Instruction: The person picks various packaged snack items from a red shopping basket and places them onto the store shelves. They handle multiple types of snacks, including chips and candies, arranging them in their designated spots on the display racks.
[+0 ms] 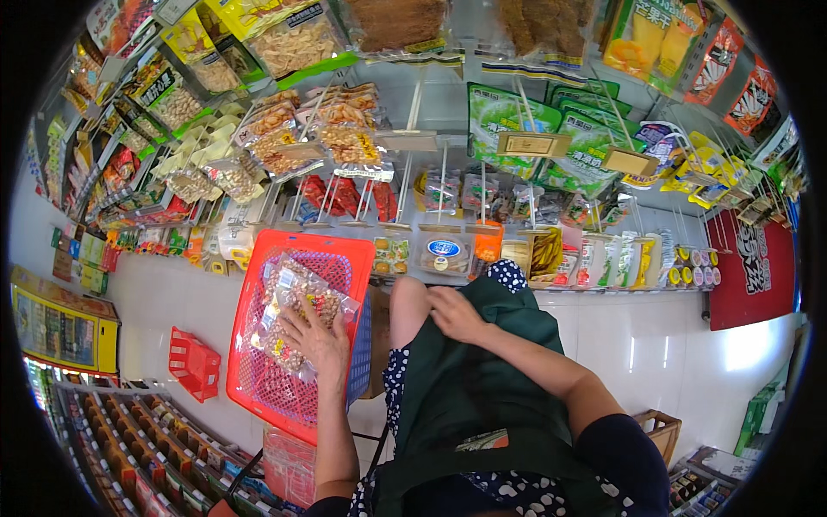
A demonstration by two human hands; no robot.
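Observation:
Clear plastic bags of nuts (294, 274) lie overlapped in a red plastic basket (249, 381), at the left of my knees. My left hand (313, 339) rests on the uppermost bags with its fingers spread and does not close around them. Beneath the red basket shows the side of a blue plastic basket (360, 349). My right hand (455, 315) lies on my bare knee (408, 304), beside the dark green apron (478, 388), with its fingers loosely bent and nothing visible in them.
Ahead, a shelf rack holds green packets (510, 126) and bagged snacks (349, 139) on hooks with price tags. A clear tub (446, 254) stands on the lowest shelf. A small red basket (194, 364) sits on the tiled floor, left. A wooden crate (659, 433) is behind right.

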